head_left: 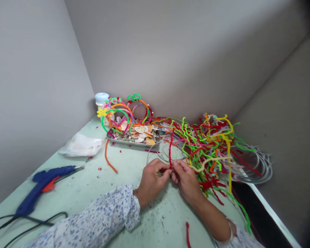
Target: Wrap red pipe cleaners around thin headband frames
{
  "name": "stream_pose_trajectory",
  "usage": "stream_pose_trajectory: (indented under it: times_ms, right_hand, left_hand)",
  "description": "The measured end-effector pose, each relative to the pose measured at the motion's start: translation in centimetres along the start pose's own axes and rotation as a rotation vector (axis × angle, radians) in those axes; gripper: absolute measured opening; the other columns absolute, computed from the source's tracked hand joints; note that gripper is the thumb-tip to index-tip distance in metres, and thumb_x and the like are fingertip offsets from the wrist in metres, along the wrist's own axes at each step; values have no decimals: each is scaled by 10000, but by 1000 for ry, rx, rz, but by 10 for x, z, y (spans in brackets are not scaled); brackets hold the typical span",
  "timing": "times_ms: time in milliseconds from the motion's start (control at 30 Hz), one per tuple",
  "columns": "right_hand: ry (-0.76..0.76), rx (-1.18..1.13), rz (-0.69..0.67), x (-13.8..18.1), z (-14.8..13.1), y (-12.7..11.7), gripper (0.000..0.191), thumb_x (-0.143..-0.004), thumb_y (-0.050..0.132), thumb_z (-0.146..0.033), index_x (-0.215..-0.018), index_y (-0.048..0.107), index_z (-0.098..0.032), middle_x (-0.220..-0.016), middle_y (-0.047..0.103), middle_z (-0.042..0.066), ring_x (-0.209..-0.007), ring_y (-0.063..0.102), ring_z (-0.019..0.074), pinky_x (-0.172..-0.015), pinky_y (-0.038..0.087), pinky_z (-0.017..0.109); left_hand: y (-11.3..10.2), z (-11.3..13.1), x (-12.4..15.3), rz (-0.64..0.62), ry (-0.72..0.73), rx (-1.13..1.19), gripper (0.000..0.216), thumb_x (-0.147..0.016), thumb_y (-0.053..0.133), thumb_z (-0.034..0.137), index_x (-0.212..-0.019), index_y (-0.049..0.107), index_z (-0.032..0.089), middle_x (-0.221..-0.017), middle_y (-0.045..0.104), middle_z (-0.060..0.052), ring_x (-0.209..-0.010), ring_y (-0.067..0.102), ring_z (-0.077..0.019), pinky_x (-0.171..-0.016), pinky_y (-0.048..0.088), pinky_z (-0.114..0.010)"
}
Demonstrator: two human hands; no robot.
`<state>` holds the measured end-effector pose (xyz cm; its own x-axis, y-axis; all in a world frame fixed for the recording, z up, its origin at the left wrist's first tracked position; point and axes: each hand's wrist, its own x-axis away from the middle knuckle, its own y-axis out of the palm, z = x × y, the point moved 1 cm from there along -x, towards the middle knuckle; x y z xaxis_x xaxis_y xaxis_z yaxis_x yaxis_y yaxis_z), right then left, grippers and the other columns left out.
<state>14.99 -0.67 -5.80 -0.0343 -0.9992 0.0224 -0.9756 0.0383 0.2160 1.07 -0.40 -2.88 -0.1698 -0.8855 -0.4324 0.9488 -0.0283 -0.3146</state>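
A red pipe cleaner (171, 148) stands upright between my hands, its lower end pinched in my fingertips. My left hand (155, 179) closes thumb and forefinger on it from the left. From the right, my right hand (187, 179) pinches the same low spot, the fingertips of both hands almost touching. Just behind the hands lies a loop of clear wire or tubing (147, 155). To the right spreads a big tangled pile of coloured pipe cleaners (196, 141). A short red pipe cleaner piece (187, 234) rests near the front edge.
A blue glue gun (38, 186) with a black cord (41, 220) lies at left. Behind it is a clear plastic bag (81, 145). A metal tray (130, 143) holds shells, with pipe cleaner headbands (119, 107) over it. Grey walls close in the table; coiled tubing (263, 168) sits right.
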Motion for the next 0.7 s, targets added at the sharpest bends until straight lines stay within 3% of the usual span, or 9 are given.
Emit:
stream_pose_trajectory:
  times_ms: [300, 567, 700]
  right_hand:
    - [-8, 9, -13, -1, 0, 0, 293, -864, 604, -452, -744, 556, -189, -498, 491, -55, -449, 386, 76, -444, 294, 196]
    - [-18, -3, -3, -1, 2, -2, 285, -878, 586, -444, -750, 542, -193, -515, 496, -56, -457, 391, 76, -451, 302, 195]
    - [-17, 31, -17, -1, 2, -1, 287, -892, 560, -446, -761, 536, -192, -503, 478, -60, -449, 375, 76, -438, 291, 197]
  left_hand:
    - [0, -1, 1, -26, -16, -21, 113, -807, 602, 121, -726, 666, 166, -725, 614, -11, -729, 574, -137, -699, 440, -253]
    - [0, -2, 1, -90, 65, -71, 69, -825, 607, 150, -829, 669, 178, -813, 629, -31, -812, 572, -163, -763, 446, -282]
    - [0, -4, 1, -61, 79, -47, 98, -835, 582, 122, -826, 665, 172, -797, 625, -30, -802, 575, -155, -754, 449, -274]
